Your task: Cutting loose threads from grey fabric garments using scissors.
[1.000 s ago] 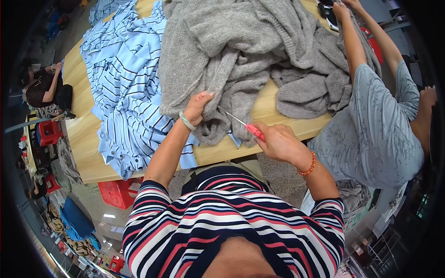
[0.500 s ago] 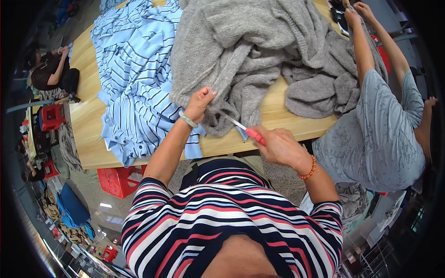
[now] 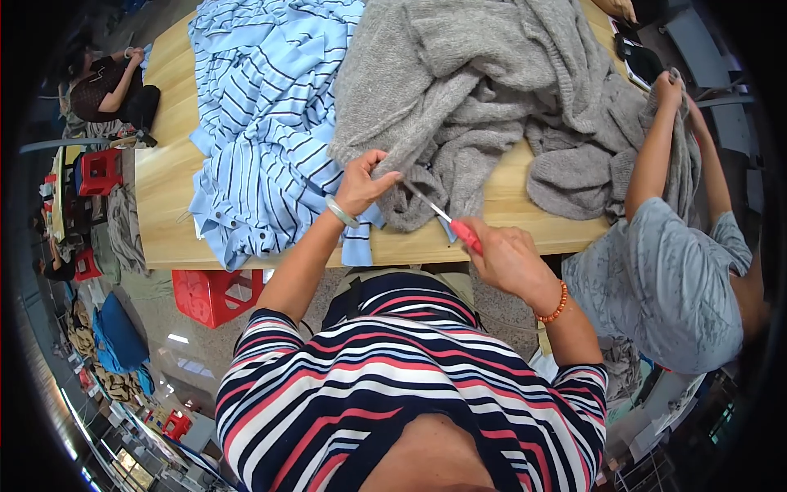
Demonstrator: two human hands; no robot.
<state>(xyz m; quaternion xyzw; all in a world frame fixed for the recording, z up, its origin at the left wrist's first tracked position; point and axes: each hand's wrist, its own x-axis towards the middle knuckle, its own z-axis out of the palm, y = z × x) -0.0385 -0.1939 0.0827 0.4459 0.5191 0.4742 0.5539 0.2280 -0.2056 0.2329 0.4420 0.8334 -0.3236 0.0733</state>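
My left hand pinches the edge of a grey knitted sweater, fingers bent and thumb toward the right. In my right hand is a tool with a red handle and a slim metal shaft. The shaft points up and left to a loose fold of the sweater beside my left fingers. Its tip is too small to make out against the wool. Left of the sweater lies a heap of light blue knit garments with dark and white stripes.
A pale wooden table bears the garments. On the right a co-worker in a grey shirt handles another grey knit piece. A red stool stands under the table's front edge. At far left sits another person.
The whole view has shifted, so the table sits further right and higher. My left fingers have opened out a little on the sweater. The co-worker's hands have come lower.
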